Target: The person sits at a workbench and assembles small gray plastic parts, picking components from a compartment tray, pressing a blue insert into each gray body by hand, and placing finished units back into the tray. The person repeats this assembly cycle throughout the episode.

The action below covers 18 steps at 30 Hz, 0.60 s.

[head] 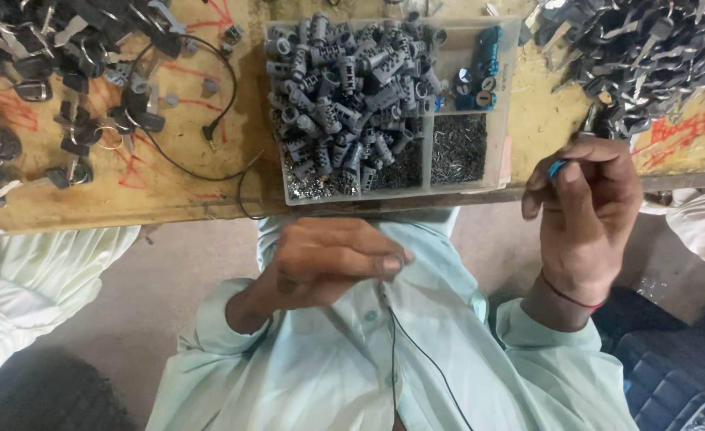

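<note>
My left hand rests against my pale green shirt below the table edge, fingers curled, pinching something small near the thin black cable; what it holds I cannot make out. My right hand is raised at the table's front edge, fingers closed on a small blue piece, with a red thread at its wrist. Just beyond both hands stands a clear plastic tray full of grey lock cylinders, with some blue cylinders and small dark metal bits in its compartments.
A worn yellow wooden table carries piles of black-headed keys at the left and at the top right. A black wire with a plug loops across it. Other people's pale sleeves are at the left and right.
</note>
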### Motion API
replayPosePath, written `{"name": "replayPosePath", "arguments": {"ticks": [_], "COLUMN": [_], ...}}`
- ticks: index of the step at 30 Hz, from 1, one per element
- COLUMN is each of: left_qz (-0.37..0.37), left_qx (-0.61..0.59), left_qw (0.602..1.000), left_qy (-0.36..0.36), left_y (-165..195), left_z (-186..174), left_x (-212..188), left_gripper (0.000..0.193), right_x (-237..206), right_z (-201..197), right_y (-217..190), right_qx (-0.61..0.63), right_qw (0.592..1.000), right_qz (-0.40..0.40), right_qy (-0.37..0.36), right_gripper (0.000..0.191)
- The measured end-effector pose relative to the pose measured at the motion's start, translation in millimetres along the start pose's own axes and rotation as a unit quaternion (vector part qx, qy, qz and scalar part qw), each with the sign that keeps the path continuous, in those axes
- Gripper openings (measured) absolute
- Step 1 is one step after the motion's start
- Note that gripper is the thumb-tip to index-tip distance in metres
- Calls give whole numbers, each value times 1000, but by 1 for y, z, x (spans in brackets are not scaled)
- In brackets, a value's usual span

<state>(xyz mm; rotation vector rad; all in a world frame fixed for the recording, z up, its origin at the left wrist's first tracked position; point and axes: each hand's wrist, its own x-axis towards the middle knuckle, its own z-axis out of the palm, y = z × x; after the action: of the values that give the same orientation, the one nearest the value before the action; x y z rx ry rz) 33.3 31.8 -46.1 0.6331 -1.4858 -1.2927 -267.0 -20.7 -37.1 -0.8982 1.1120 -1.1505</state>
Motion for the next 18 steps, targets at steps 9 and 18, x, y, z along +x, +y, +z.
{"name": "replayPosePath", "arguments": {"ticks": [9, 18], "left_qz": [52, 87], "left_qx": [345, 373], "left_qw": [935, 922], "left_qy": [-58, -58], "left_y": [-11, -13], "left_z": [11, 12], "left_x": [-5, 1], "left_gripper": [23, 18], "right_x": [-20, -16], "right_z": [13, 18], "right_y": [16, 21], "right_qx": [-70, -119], "right_qw": [952, 949], "right_qz": [186, 159], "right_qy": [-232, -246], "right_gripper": [30, 34]}}
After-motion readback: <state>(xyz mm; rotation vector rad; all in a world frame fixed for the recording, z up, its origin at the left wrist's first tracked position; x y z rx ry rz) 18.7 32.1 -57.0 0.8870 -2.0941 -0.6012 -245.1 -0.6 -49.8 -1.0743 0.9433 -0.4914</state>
